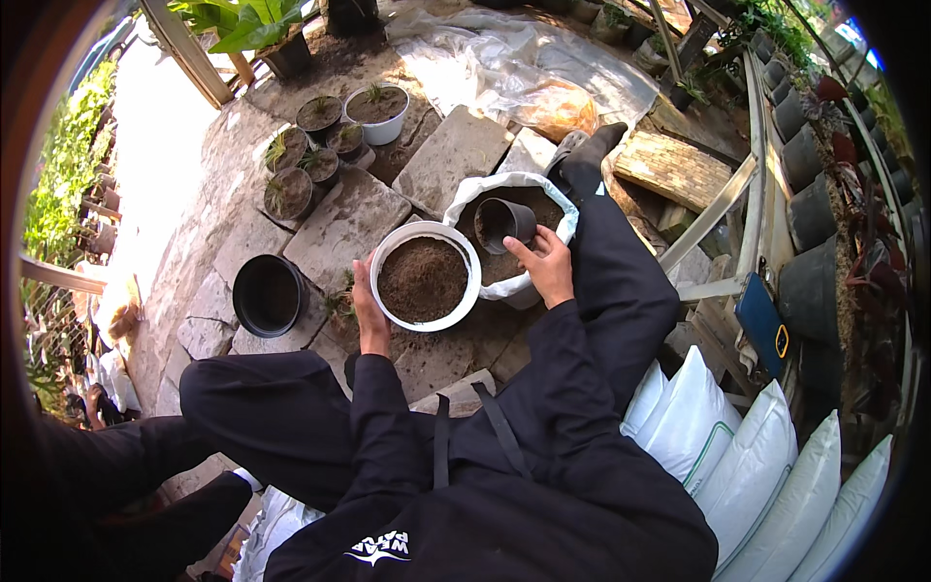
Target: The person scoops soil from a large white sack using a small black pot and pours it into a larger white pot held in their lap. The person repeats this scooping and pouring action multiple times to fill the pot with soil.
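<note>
My left hand (pixel 369 309) rests against the left side of a white plastic pot (pixel 474 270), which is filled with a mound of brown soil (pixel 423 282). In my right hand (pixel 547 269) is a small black plastic pot (pixel 518 218), tilted on its side with its mouth to the left. It is over an open white sack (pixel 473 190) of dark soil (pixel 542 202), just right of the white pot. Whether the small pot holds any soil is hard to see.
A black pot (pixel 240 305) stands at left on stone slabs (pixel 345 218). Beyond it are several small potted seedlings (pixel 289 193) and a white pot with a seedling (pixel 385 131). Full white sacks (pixel 687 429) lean at right near a blue phone (pixel 760 320). Another person's dark-clothed leg (pixel 131 451) shows lower left.
</note>
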Demonstrator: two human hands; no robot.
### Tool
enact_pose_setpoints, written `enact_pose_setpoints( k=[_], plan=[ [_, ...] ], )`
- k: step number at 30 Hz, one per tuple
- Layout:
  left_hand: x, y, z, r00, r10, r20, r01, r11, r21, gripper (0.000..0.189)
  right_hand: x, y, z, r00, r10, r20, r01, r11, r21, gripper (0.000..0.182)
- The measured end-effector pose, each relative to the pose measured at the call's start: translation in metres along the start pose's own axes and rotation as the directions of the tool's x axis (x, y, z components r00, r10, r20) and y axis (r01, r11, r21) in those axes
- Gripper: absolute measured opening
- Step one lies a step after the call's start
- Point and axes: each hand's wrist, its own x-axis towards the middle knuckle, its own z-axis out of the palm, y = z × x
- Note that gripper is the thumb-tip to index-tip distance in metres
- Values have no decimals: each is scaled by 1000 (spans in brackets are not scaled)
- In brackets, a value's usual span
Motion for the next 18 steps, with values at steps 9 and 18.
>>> enact_pose_setpoints(
  k=[9,18],
  plan=[
    [2,-3,-3,1000,-12,-17,12,1000,25,83,-41,-57,12,848,-413,333,488,853,-185,91],
    [3,-8,-10,999,-11,-50,13,999,39,82,-2,-18,6,973,-202,-106,140,895,-423,80]
  ],
)
